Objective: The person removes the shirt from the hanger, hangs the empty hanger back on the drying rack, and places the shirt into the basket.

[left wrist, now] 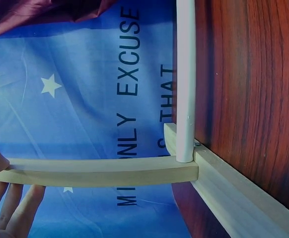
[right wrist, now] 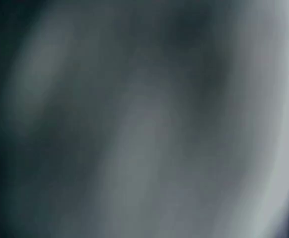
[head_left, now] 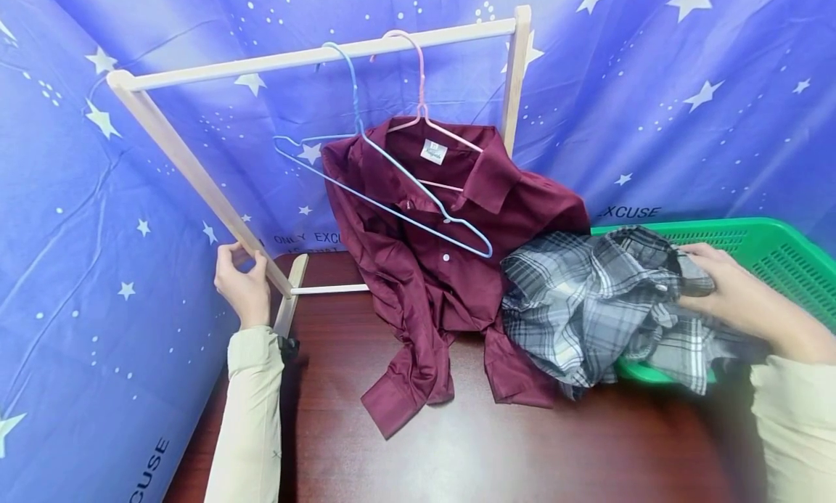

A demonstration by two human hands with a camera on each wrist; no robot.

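Note:
My right hand grips a grey plaid shirt, bunched up and partly over the rim of a green basket. Blurred grey fills the right wrist view, so nothing there can be made out. On the left, my left hand pinches the side post of a wooden clothes rack, thumb on one side and fingers on the other. From the rack's top bar hangs a maroon shirt on a pink hanger. A bare blue hanger hangs in front of that shirt.
The rack's foot and white lower bar stand on a dark red-brown wooden table. Behind and to the left, a blue curtain with stars and lettering surrounds the table.

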